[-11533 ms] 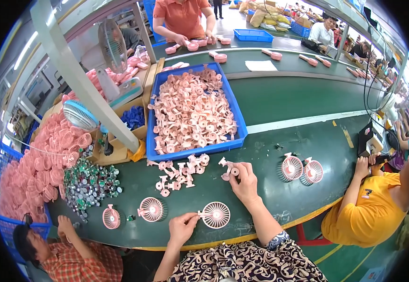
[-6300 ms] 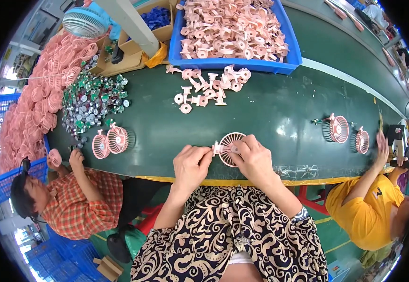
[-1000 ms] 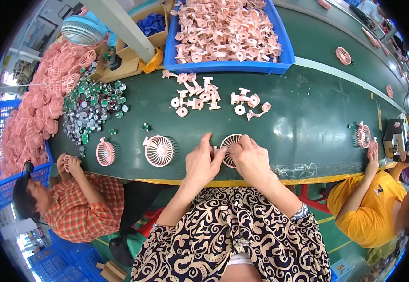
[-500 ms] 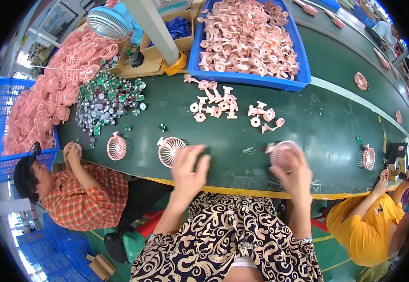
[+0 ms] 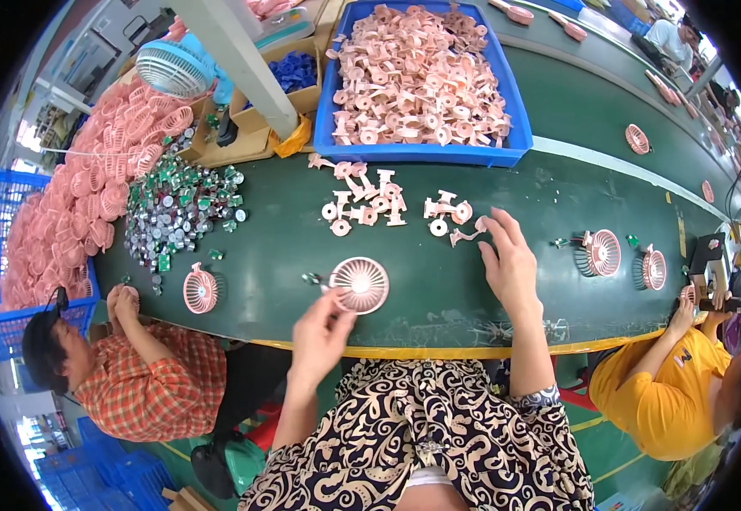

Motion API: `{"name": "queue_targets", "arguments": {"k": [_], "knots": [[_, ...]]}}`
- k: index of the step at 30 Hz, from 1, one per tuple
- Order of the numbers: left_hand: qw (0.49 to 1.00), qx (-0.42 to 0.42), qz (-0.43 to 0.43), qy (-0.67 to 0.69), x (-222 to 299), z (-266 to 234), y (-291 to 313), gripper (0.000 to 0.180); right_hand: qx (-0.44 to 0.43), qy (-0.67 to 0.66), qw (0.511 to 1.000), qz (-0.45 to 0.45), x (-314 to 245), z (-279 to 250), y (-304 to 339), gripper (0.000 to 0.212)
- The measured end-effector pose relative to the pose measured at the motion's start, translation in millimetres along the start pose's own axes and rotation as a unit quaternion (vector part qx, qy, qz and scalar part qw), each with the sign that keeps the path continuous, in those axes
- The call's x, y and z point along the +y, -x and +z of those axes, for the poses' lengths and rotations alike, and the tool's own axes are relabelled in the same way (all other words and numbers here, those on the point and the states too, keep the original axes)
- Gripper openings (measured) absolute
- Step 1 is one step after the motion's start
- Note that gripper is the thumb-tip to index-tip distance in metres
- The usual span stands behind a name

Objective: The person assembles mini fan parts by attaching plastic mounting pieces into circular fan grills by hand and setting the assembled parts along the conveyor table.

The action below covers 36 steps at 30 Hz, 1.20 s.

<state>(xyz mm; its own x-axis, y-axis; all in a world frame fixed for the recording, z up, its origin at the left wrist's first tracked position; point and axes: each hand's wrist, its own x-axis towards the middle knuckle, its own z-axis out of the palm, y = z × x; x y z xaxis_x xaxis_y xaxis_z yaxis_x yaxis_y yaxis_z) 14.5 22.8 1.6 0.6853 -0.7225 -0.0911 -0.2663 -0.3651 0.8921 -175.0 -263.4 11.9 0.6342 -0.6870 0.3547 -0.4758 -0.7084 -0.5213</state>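
Observation:
My left hand pinches the near-left rim of a round pink fan cage, slotted all round, over the table in front of me. A small green circuit board lies at the cage's left side. My right hand is stretched forward, thumb and fingers apart, with its fingertips at the end of a loose pale pink bracket. Whether they touch it I cannot tell. Beyond that bracket is a small cluster of similar brackets, and a larger cluster lies to its left.
A blue tray heaped with pink brackets stands at the back. Green-and-silver motor boards and pink cages are piled left. Another cage with a board beside it stands right. Co-workers sit on both sides.
The cage my right hand held now stands farther right, let go. That hand has moved forward to the loose bracket. My left hand has taken a cage and brought it rightward. The view has shifted.

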Motion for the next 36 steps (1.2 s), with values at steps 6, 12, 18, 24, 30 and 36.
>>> {"name": "queue_targets", "arguments": {"k": [6,12,18,24,30,36], "knots": [[0.994,-0.072,0.066,-0.048,23.6,13.8,-1.3,0.047,0.002,0.003,0.999,-0.052,11.4,26.8,4.6,0.031],[0.98,0.003,0.159,-0.12,36.5,3.1,-16.2,0.056,-0.039,-0.067,0.993,0.094,-3.0,19.5,27.4,0.027],[0.962,0.033,0.074,-0.26,17.8,11.2,-19.8,0.051,-0.04,0.023,0.994,0.098,-6.4,6.5,44.6,0.029],[0.956,0.082,0.095,-0.266,16.8,16.0,-24.3,0.029,0.016,0.086,0.993,0.084,11.8,-0.4,52.1,0.028],[0.966,0.083,0.095,-0.228,18.1,18.9,-23.3,0.015,0.021,0.054,0.994,0.096,19.4,-3.5,57.6,0.026],[0.972,0.061,0.091,-0.209,24.1,22.8,-22.3,0.014,-0.047,-0.029,0.997,0.051,-23.2,-4.4,47.9,0.03]]}}
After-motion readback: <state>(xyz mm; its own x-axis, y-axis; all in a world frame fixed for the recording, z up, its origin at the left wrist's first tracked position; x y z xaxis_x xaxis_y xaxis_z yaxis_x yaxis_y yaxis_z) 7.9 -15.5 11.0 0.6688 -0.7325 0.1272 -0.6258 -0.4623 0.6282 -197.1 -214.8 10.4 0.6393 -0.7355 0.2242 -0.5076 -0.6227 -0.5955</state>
